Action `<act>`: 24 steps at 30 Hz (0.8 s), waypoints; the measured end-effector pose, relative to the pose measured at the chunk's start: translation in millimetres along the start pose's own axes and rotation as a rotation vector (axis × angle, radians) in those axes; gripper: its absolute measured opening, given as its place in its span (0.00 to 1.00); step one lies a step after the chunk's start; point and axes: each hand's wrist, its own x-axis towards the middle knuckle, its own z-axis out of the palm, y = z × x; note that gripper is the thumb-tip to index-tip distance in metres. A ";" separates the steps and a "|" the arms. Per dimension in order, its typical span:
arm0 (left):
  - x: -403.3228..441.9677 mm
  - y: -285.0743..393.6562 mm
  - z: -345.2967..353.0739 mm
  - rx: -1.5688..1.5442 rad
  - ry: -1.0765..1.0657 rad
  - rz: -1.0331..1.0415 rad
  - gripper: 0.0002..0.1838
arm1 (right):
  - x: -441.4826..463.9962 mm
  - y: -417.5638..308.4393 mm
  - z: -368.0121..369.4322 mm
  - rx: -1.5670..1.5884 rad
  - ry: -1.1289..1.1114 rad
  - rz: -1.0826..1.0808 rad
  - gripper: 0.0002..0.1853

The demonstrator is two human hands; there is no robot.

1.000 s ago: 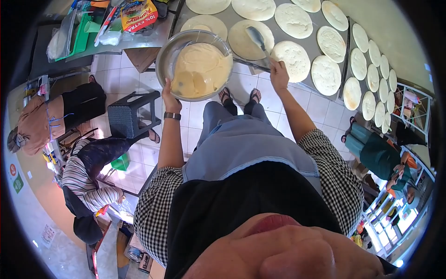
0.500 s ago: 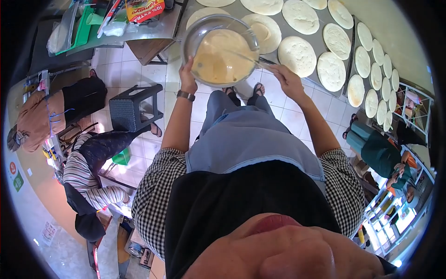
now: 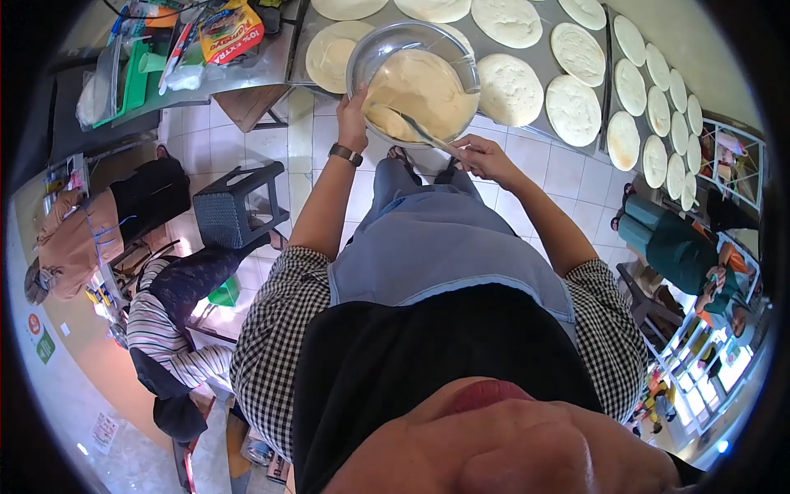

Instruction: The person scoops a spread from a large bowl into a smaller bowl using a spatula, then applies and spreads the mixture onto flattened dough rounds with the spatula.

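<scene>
A metal bowl (image 3: 368,56) of pale yellow cream (image 3: 428,81) is tilted in front of me, over the table's near edge. My left hand (image 3: 354,123) grips its lower left rim. My right hand (image 3: 485,158) is closed on the handle of a spatula (image 3: 429,137), whose blade dips into the cream at the bowl's near side. Round flat breads (image 3: 510,89) lie in rows on the metal table behind and right of the bowl. One bread (image 3: 329,56) left of the bowl has a round patch of cream on it.
A side table at upper left holds a yellow-red packet (image 3: 233,33) and a green tray (image 3: 132,86). A dark stool (image 3: 222,210) stands on the tiled floor. Two people are at the left, another person (image 3: 675,247) at the right. More breads (image 3: 629,86) lie far right.
The spatula has moved from a bread on the table into the bowl's cream. The bowl has shifted right with my left hand. My right hand has come down and left, nearer the bowl.
</scene>
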 end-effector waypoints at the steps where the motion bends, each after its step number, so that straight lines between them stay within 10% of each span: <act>1: 0.9 0.2 4.3 -0.001 -0.012 0.013 0.25 | -3.4 -7.7 -4.5 0.277 -0.100 0.262 0.13; 8: 7.8 -12.8 14.1 -0.065 -0.103 -0.032 0.26 | -13.2 23.7 -26.4 0.697 -0.194 0.242 0.14; 13: 21.3 -15.4 -1.6 -0.139 -0.119 -0.083 0.24 | -38.1 47.0 -79.9 0.670 0.302 0.038 0.14; 17: 11.1 3.4 -4.3 -0.112 -0.090 -0.037 0.26 | -30.5 108.5 -111.9 0.395 0.592 -0.073 0.11; 20: 11.7 10.2 -7.2 -0.077 -0.082 -0.013 0.26 | -14.6 142.6 -109.7 -0.481 1.116 -0.263 0.10; 24: 4.3 13.6 -7.6 -0.068 -0.063 -0.046 0.28 | -8.1 138.8 -79.2 -0.676 1.085 -0.232 0.09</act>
